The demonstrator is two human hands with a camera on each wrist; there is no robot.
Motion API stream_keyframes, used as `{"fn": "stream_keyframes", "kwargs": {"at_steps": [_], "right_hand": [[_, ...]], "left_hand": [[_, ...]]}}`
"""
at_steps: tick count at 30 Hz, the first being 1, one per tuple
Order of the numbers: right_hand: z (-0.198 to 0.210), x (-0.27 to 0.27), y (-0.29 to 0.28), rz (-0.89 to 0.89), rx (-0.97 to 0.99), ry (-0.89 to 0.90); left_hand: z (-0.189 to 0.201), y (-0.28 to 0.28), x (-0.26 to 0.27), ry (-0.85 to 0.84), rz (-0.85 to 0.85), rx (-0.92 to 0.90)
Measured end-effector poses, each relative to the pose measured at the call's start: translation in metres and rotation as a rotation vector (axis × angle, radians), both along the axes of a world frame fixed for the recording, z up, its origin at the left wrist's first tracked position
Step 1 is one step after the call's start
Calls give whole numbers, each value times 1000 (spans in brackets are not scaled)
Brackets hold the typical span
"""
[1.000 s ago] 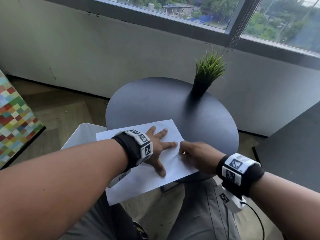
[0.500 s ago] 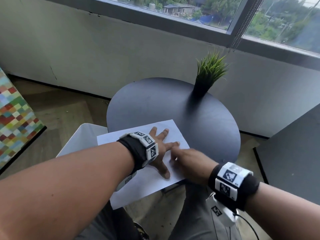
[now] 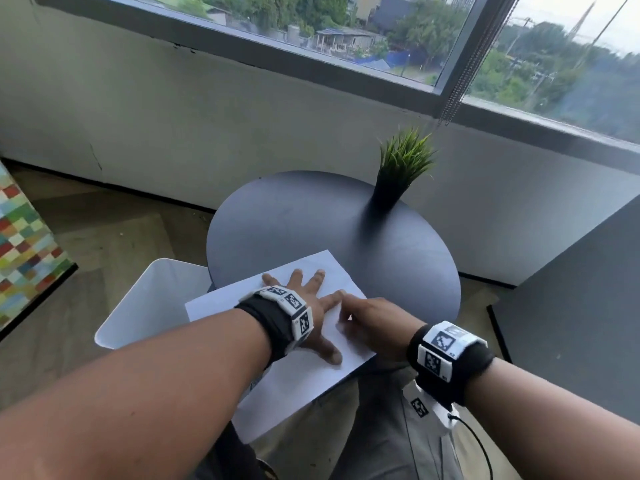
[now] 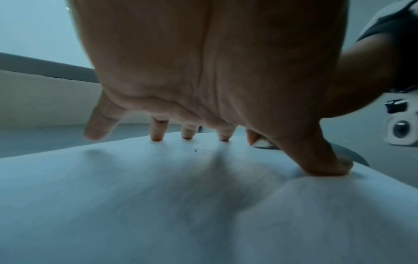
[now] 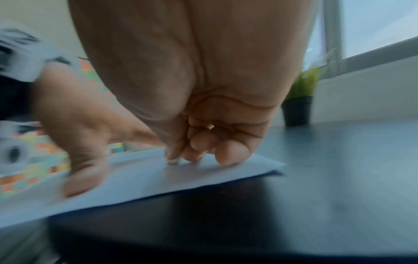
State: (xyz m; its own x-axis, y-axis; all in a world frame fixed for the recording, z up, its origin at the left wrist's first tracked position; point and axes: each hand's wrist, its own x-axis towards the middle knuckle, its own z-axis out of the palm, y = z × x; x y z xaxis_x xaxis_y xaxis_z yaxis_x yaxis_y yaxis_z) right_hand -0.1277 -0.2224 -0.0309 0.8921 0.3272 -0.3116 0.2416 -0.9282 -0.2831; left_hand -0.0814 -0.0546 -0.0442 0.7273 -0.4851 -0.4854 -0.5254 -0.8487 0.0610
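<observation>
One paper sheet (image 3: 294,389), left hand (image 3: 311,306) spread flat on it, right hand (image 3: 374,323) curled (nails pressing), pot (image 3: 389,192) holding grass (image 3: 405,157).

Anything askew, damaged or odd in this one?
Yes: the paper lies crooked, and a large part hangs off the near edge of the table, above the lap. In the left wrist view it dents under the thumb of the left hand. The right hand presses it with curled fingers. No tear shows.
</observation>
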Motion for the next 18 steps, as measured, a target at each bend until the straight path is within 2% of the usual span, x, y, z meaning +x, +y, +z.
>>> {"fn": "stream_keyframes", "kwargs": {"at_steps": [3, 5, 9, 11, 13, 17, 18], "right_hand": [[1, 10, -25, -248, 13, 0], [-1, 11, -32, -273, -7, 1], [-8, -3, -18, -164, -51, -55], [-6, -15, -2, -3, -23, -58], [-5, -13, 2, 37, 4, -47], [-8, 18, -15, -261, -19, -139], [-10, 19, -12, -255, -35, -152]], "left_hand": [[6, 5, 3, -69, -45, 11], [10, 10, 8, -71, -57, 19], [6, 15, 11, 49, 15, 26], [5, 14, 12, 75, 3, 43], [7, 13, 14, 63, -27, 69], [10, 12, 19, 31, -66, 101], [10, 13, 19, 26, -73, 102]]}}
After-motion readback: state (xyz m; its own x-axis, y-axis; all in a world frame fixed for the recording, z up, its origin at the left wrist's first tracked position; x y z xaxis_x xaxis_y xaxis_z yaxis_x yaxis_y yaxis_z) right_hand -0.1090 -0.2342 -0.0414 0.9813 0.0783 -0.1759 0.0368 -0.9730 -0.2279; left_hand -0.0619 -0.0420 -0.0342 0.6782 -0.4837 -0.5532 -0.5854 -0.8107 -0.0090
